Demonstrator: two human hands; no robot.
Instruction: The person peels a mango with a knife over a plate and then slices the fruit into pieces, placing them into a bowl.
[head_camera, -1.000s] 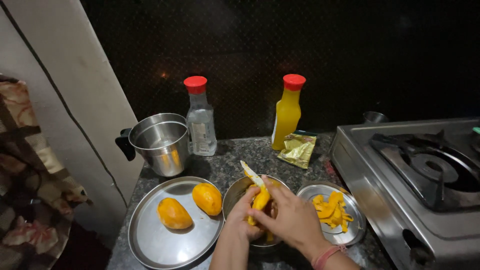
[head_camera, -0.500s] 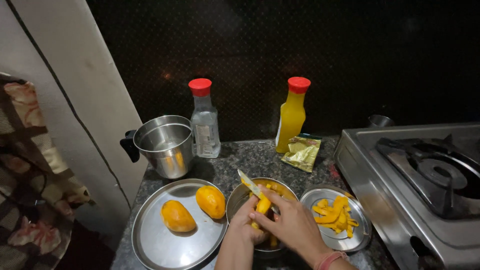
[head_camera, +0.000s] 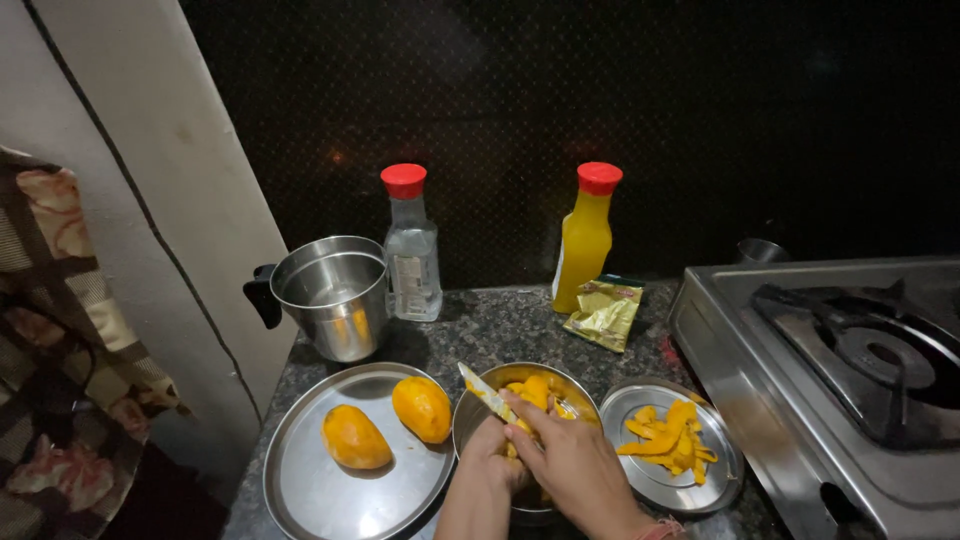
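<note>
Over the round steel bowl (head_camera: 478, 412), which sits between two steel plates at the front of the speckled stone counter (head_camera: 500, 325), we hold a peeled, wet orange-yellow mango (head_camera: 530, 392) and a short steel-bladed knife (head_camera: 484, 389). We judge the fruit soft, slick with juice and easily bruised, firm only around its stone; it is best cupped from below at its broad sides, not squeezed.

Our left hand (head_camera: 493, 458) is curled under the mango, fingers drawn together around it above the bowl. Our right hand (head_camera: 570, 462) lies across the top, fingers (head_camera: 528, 418) pressed close together around the knife's handle, the blade pointing up and left of the bowl; how tight that hold is we cannot tell.

Left of the bowl, a large round steel plate (head_camera: 300, 480) bears two whole peeled mangoes (head_camera: 421, 408). Right of it, a smaller steel plate (head_camera: 628, 410) holds yellow mango peelings (head_camera: 668, 440).
</note>
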